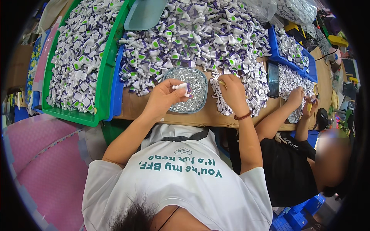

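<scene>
My left hand point(165, 97) holds a small white and purple plastic part point(182, 87) over a round grey tray point(175, 72) filled with small silver metal pins. My right hand point(232, 91) rests on a row of white plastic parts point(219, 101) on the brown table, fingers curled around a small yellowish piece point(222, 83). A large heap of white, green and purple plastic parts point(192, 34) lies just beyond both hands.
A green tray point(103, 73) full of the same parts stands at the left, beside a blue tray edge point(116, 92). Another person point(304, 154) at the right works at a blue tray point(275, 52). A teal lid point(144, 14) lies on the heap.
</scene>
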Demonstrator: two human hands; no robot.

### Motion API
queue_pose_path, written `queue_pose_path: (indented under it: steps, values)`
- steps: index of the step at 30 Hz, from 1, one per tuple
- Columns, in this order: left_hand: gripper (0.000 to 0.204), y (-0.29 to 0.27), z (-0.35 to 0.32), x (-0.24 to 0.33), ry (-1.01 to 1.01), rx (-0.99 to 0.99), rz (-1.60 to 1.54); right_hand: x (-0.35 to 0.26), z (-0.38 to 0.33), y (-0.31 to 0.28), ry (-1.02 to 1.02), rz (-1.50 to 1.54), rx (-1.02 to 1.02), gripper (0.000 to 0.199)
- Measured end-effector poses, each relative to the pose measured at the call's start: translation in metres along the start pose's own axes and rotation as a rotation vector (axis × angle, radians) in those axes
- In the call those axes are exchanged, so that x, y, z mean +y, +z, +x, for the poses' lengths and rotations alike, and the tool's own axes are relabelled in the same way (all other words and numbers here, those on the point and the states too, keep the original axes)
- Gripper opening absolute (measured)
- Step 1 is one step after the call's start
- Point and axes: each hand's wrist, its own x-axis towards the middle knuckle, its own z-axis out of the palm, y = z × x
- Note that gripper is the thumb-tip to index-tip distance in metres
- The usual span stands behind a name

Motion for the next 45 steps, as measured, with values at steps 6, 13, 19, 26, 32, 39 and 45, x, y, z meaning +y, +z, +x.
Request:
queue_pose_path:
  steps: [6, 13, 19, 26, 32, 39, 45]
  values:
    - [0.016, 0.012, 0.002, 0.006, -0.182, -0.050, -0.162, -0.061, -0.001, -0.022, 0.294, 0.818, -0.169, 0.015]
    - [0.019, 0.011, 0.001, 0.005, -0.187, -0.052, -0.158, -0.074, -0.001, -0.017, 0.171, 0.850, -0.177, 0.014]
    - [0.018, 0.003, 0.003, 0.001, -0.274, -0.113, -0.296, -0.074, -0.001, -0.016, 0.009, 0.769, -0.075, 0.016]
    - [0.018, 0.000, 0.004, 0.001, -0.271, -0.077, -0.217, -0.078, -0.005, -0.015, -0.146, 0.607, 0.016, 0.025]
    - [0.018, 0.001, 0.003, 0.001, -0.238, -0.046, -0.113, -0.079, -0.008, -0.014, -0.260, 0.448, 0.031, 0.027]
    - [0.020, 0.016, -0.007, 0.003, 0.323, -0.172, 0.380, -0.084, -0.008, -0.015, -0.095, 0.504, -0.042, 0.028]
    - [0.015, 0.007, -0.007, -0.001, 0.279, -0.191, 0.434, -0.082, -0.005, -0.018, -0.171, 0.482, -0.037, 0.027]
